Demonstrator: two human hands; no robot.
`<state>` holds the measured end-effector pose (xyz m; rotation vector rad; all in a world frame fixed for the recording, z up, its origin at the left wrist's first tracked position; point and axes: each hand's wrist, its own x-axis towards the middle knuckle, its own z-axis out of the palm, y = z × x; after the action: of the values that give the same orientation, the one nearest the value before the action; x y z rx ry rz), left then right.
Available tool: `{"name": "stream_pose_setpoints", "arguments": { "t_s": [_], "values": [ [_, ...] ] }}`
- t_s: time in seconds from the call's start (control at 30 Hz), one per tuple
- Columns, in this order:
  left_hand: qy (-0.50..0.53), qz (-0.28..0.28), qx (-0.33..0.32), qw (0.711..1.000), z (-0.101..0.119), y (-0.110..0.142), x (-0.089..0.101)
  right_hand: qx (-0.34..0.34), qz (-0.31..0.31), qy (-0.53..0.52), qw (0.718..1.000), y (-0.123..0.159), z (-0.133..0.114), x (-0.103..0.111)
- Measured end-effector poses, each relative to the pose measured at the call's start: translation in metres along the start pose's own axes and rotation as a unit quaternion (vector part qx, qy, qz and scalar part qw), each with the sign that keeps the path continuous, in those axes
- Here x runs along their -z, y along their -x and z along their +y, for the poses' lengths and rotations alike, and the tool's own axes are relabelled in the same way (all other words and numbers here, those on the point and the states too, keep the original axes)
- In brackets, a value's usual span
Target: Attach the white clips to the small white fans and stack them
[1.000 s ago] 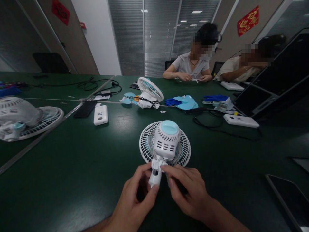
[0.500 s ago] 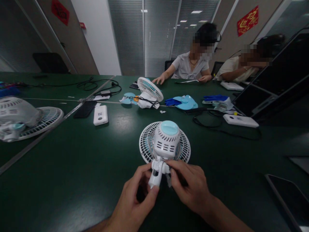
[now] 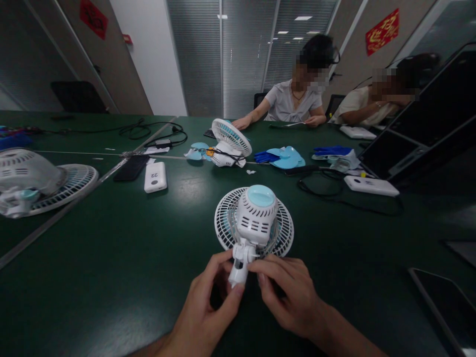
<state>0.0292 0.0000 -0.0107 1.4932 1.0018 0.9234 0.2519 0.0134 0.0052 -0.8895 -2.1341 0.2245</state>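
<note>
A white fan [image 3: 253, 225] with a pale blue back cap lies grille-down on the dark green table, its neck pointing toward me. My left hand [image 3: 210, 292] is closed around the lower end of the fan's white neck bracket [image 3: 238, 267], thumb on the near end. On the other side, my right hand [image 3: 290, 292] has its index fingertip against the bracket just below the hinge. Its fingers are curled in, with the thumb close under the index finger. Whatever lies between them is hidden.
Another fan [image 3: 44, 181] lies at the left, and a third [image 3: 230, 144] stands tilted farther back. Power banks [image 3: 155, 177], blue fan blades [image 3: 286, 157], blue gloves [image 3: 330, 152] and black cables [image 3: 327, 196] lie about. Two people sit across the table.
My right hand has shifted slightly left and down, from the hinge's right side to the bracket below. The bracket has tilted slightly left. Across the table, a person's hand has drawn back a little.
</note>
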Motion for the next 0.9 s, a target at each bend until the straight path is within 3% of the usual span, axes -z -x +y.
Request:
{"name": "stream_pose_setpoints", "arguments": {
  "t_s": [0.23,0.4,0.53,0.67,0.9],
  "values": [
    [-0.002,-0.006,-0.001,1.0,0.002,-0.001,0.0,-0.037,-0.02,0.018,0.999,0.001,0.004,0.0],
    [-0.002,0.011,0.004,1.0,0.004,-0.001,-0.002,-0.052,0.025,0.043,0.997,-0.001,0.008,0.002],
    [0.021,0.043,0.016,0.999,0.009,-0.002,-0.004,-0.014,0.014,0.072,0.997,0.0,0.004,0.002],
    [0.009,0.032,-0.009,0.999,0.023,-0.009,-0.003,0.063,-0.025,0.046,0.997,0.0,-0.005,-0.001],
    [-0.163,0.0,-0.056,0.985,0.037,-0.031,0.0,0.092,0.049,0.037,0.994,0.002,-0.009,0.004]
  ]
}}
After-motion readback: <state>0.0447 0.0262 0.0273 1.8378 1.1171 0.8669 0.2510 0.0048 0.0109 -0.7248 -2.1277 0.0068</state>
